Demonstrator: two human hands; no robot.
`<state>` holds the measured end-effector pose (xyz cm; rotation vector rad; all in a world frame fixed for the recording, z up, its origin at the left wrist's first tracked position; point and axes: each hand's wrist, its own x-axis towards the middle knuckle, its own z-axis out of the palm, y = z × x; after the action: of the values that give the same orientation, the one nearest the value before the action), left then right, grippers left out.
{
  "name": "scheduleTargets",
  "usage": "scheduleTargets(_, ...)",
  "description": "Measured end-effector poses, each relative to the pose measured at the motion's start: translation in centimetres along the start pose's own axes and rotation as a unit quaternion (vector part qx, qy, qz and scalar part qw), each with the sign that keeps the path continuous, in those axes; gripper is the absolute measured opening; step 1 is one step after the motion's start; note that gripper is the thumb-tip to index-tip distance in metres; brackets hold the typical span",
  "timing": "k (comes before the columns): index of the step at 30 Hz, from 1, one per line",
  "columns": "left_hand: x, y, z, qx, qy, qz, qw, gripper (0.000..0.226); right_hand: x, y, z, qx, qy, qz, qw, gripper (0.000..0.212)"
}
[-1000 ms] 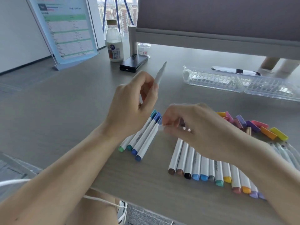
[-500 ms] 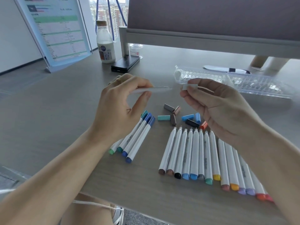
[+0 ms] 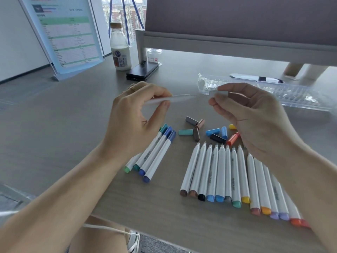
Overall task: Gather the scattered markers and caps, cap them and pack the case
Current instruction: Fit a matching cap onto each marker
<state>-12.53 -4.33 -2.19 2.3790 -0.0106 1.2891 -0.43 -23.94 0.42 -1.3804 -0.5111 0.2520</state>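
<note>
Left hand pinches white marker, tip toward 3 o'clock. Right hand pinches white cap, just apart.

White marker and cap, just apart

Grey desk, daylit window, white wall.

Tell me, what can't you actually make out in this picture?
All from the head view:
- The marker the left hand holds: motion-blurred, and the hand hides its rear end, so its colour is unknown.
- The cap the right hand pinches: blurred and pale, colour unclear.
- The loose caps: the right hand covers some, so no full count.
- The poster: print too small to read.
- The case: contents blurred.
</note>
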Motion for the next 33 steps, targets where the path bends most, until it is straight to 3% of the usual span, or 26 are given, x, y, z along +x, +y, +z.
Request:
scheduleTargets(10,-0.1,0.0,0.1,-0.076,-0.073,-0.016,0.994,0.012,-0.6,0.9,0.7,-0.136,-0.073,-0.066,0.986,0.017)
scheduleTargets(19,1.1,1.3,-1.1,-0.066,-0.120,-0.052,0.989,0.007,-0.5,0.2,0.2,-0.109,-0.106,-0.091,0.984,0.017)
scheduleTargets(24,3.4,4.1,-3.0,0.056,-0.308,-0.113,0.943,0.020,-0.5,0.2,0.2,-0.173,-0.141,-0.012,0.975,0.017)
scheduleTargets(28,3.1,5.1,-2.6,0.145,-0.421,-0.168,0.879,0.029,0.1,-0.1,-0.1,-0.131,-0.062,0.024,0.989,0.018)
scheduleTargets(33,1.7,4.8,-1.4,0.195,-0.442,-0.180,0.857,0.039,0.5,0.3,-0.6,-0.128,-0.024,0.038,0.991,0.022)
